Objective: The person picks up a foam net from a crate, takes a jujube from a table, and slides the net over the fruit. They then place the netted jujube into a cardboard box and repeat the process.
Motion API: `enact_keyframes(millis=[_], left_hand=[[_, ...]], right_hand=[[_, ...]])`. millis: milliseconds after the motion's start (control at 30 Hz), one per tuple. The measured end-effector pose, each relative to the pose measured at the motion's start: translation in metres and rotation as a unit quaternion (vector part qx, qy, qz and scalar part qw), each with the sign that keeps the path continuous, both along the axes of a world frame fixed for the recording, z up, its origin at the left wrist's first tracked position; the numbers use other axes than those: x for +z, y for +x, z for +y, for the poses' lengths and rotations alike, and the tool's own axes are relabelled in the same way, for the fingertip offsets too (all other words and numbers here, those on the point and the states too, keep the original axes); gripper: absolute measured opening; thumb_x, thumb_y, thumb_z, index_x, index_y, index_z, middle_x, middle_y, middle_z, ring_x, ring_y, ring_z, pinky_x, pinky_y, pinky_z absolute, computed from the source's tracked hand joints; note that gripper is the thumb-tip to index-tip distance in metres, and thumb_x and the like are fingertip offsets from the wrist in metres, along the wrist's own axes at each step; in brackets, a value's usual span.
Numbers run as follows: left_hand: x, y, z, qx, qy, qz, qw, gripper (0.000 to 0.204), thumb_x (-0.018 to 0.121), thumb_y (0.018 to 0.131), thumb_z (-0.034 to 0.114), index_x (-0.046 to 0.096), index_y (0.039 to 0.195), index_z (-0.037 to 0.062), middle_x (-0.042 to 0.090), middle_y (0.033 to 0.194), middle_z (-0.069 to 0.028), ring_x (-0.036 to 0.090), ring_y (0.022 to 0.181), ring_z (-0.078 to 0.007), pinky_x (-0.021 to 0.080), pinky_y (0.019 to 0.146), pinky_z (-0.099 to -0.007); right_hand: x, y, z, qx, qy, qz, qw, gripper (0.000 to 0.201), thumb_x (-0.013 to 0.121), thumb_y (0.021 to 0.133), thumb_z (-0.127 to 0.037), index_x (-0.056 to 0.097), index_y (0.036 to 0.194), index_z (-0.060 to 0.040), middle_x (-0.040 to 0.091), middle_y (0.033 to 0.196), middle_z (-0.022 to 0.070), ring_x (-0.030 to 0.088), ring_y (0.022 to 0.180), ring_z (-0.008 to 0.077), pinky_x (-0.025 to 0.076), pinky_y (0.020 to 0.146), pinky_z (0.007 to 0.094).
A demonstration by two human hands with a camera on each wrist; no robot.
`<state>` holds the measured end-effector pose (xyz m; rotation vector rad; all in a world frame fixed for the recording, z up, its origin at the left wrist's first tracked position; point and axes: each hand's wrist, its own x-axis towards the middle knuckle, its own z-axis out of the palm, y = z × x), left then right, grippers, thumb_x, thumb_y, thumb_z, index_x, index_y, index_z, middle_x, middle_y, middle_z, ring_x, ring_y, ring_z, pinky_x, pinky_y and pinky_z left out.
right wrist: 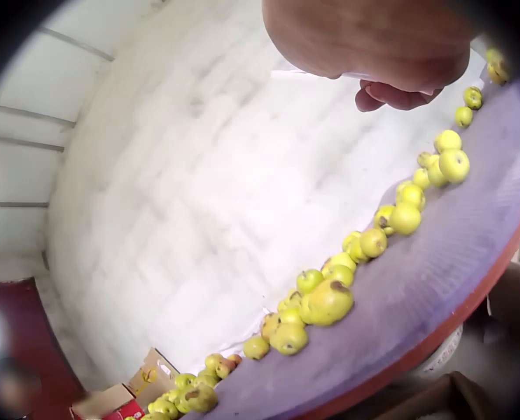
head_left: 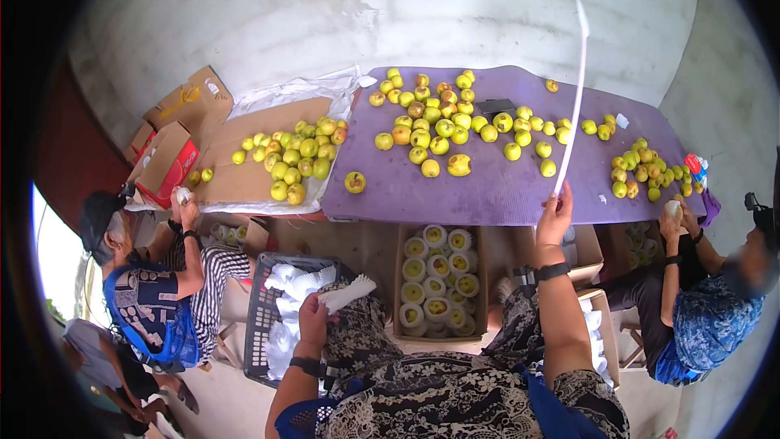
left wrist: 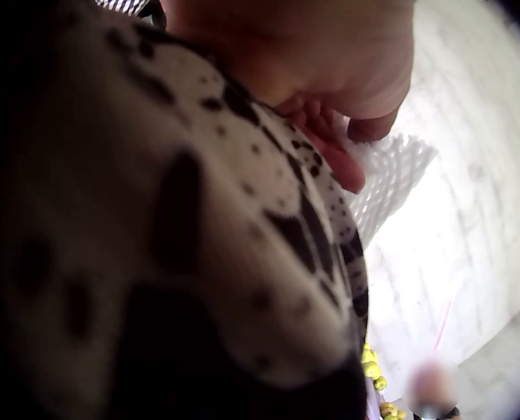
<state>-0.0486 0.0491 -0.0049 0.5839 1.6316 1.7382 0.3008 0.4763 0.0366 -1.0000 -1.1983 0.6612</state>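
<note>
Low by the left thigh, my left hand point(head_left: 312, 323) grips a white foam net sleeve point(head_left: 348, 294). In the left wrist view the sleeve's open mesh end point(left wrist: 391, 179) sticks out past the fingers, and patterned cloth hides part of the hand. My right hand point(head_left: 555, 219) is raised in front of the table's near edge, pinching the lower end of a long, thin white strip point(head_left: 578, 97). The strip stands nearly upright, its top overlapping the wall. Yellow-green apples point(head_left: 443, 126), some with brown patches, lie scattered on the purple mat point(head_left: 487, 199) beyond both hands.
A cardboard box point(head_left: 481, 276) of foam-sleeved apples stands between my knees. Left of it is a dark crate point(head_left: 258, 341) of white foam sleeves. People sit on the left point(head_left: 154, 293) and right point(head_left: 719, 309), hands at the table. More apples point(head_left: 301, 154) lie on cardboard at left.
</note>
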Motion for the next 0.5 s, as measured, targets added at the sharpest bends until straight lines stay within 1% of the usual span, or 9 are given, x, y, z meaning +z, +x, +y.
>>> enact_keyframes(millis=[33,100,167,233,300,333,367,400,500], left_hand=[[0.0,0.0,0.0,0.0,-0.001,0.003,1.0,0.017,0.046,0.095,0.007,0.054,0.109,0.002,0.066,0.097,-0.0099,0.063,0.069,-0.0133,0.054,0.059,-0.024],[0.0,0.001,0.0,0.005,-0.002,0.005,1.0,0.017,0.046,0.094,0.006,0.054,0.108,0.0021,0.066,0.097,-0.0098,0.063,0.069,-0.0133,0.054,0.058,-0.0242],[0.0,0.002,0.0,0.009,-0.004,0.007,1.0,0.016,0.046,0.094,0.006,0.054,0.108,0.0023,0.066,0.097,-0.0097,0.063,0.069,-0.0133,0.054,0.058,-0.0244],[-0.001,0.002,0.001,0.007,-0.004,0.013,1.0,0.015,0.046,0.097,0.01,0.056,0.107,0.0032,0.066,0.094,-0.0076,0.062,0.066,-0.0108,0.053,0.055,-0.0228],[0.0,0.003,0.001,0.008,-0.004,0.01,1.0,0.015,0.046,0.097,0.01,0.055,0.107,0.0032,0.066,0.094,-0.0075,0.062,0.066,-0.0108,0.053,0.055,-0.0228],[0.001,0.003,0.001,0.009,-0.004,0.009,1.0,0.015,0.046,0.097,0.011,0.055,0.107,0.0032,0.066,0.094,-0.0074,0.061,0.066,-0.0107,0.053,0.055,-0.0228],[0.002,0.003,0.002,0.009,-0.004,0.008,1.0,0.015,0.046,0.097,0.011,0.055,0.107,0.0032,0.066,0.094,-0.0074,0.061,0.066,-0.0107,0.053,0.055,-0.0228],[0.003,0.003,0.002,0.008,-0.004,0.007,1.0,0.015,0.046,0.097,0.011,0.055,0.107,0.0033,0.066,0.094,-0.0073,0.061,0.066,-0.0107,0.053,0.055,-0.0227],[0.0,0.001,0.002,0.006,-0.003,0.007,1.0,0.015,0.046,0.097,0.011,0.055,0.107,0.0035,0.066,0.094,-0.007,0.061,0.066,-0.0107,0.052,0.055,-0.0226]], right_hand=[[0.011,0.002,-0.003,0.001,0.001,0.0,1.0,0.045,0.053,0.094,-0.004,0.045,0.139,-0.0047,0.052,0.094,0.0022,0.05,0.074,0.0097,0.047,0.065,0.0258],[0.044,0.004,-0.015,-0.008,0.073,0.043,0.996,0.047,0.051,0.096,-0.004,0.042,0.142,-0.0071,0.05,0.098,0.001,0.051,0.076,0.0089,0.045,0.064,0.0237],[0.077,0.011,-0.029,-0.005,0.097,0.049,0.994,0.047,0.05,0.096,-0.004,0.041,0.142,-0.0076,0.051,0.098,0.0011,0.051,0.077,0.0083,0.045,0.063,0.0226],[0.109,0.019,-0.04,-0.002,0.122,0.054,0.991,0.047,0.05,0.097,-0.005,0.04,0.143,-0.008,0.051,0.099,0.0013,0.051,0.078,0.0078,0.044,0.063,0.0214],[0.14,0.027,-0.051,-0.05,0.191,0.046,0.979,0.047,0.048,0.098,-0.006,0.038,0.143,-0.0072,0.052,0.1,0.0009,0.052,0.078,0.0074,0.043,0.063,0.0202],[0.155,0.031,-0.056,-0.05,0.191,0.044,0.979,0.047,0.048,0.098,-0.006,0.038,0.143,-0.0072,0.052,0.1,0.0009,0.052,0.078,0.0074,0.043,0.063,0.0202],[0.17,0.034,-0.063,-0.068,0.223,0.047,0.971,0.047,0.048,0.098,-0.007,0.036,0.144,-0.0064,0.052,0.099,0.0015,0.052,0.078,0.0077,0.043,0.062,0.0204],[0.18,0.036,-0.067,-0.086,0.254,0.05,0.962,0.048,0.047,0.099,-0.008,0.034,0.145,-0.0056,0.053,0.098,0.002,0.052,0.078,0.008,0.043,0.062,0.0206],[0.194,0.036,-0.073,-0.083,0.286,0.078,0.951,0.049,0.045,0.1,-0.011,0.029,0.145,-0.0048,0.053,0.096,0.0033,0.053,0.077,0.0087,0.043,0.062,0.0211]])
